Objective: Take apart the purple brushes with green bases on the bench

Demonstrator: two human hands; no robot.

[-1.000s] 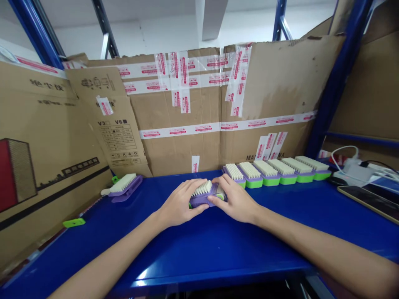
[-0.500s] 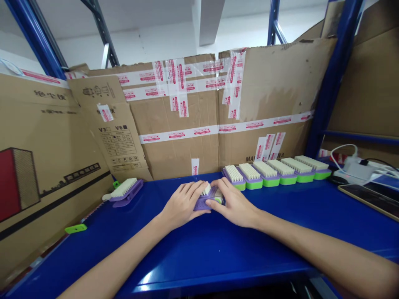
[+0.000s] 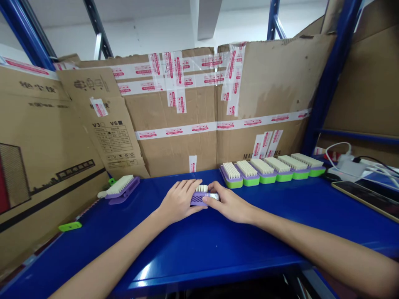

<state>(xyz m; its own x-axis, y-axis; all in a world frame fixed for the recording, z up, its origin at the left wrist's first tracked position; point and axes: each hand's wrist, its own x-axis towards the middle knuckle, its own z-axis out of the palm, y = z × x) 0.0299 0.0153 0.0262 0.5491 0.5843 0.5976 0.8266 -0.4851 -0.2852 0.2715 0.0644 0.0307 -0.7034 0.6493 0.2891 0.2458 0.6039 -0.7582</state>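
Purple brush (image 3: 202, 196) lying crosswise, bristles up, left hand (image 3: 179, 202) and right hand (image 3: 229, 203) closed on its ends

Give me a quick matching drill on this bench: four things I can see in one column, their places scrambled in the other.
Things:
1. purple brush with white bristles
2. row of six purple-and-green brushes
3. loose green plastic piece
4. dark flat phone

Places:
A. far right of the blue shelf
B. between the left hand and right hand
C. left edge, by the cardboard wall
D. along the back, right of centre

Pairs: 1-B, 2-D, 3-C, 4-A
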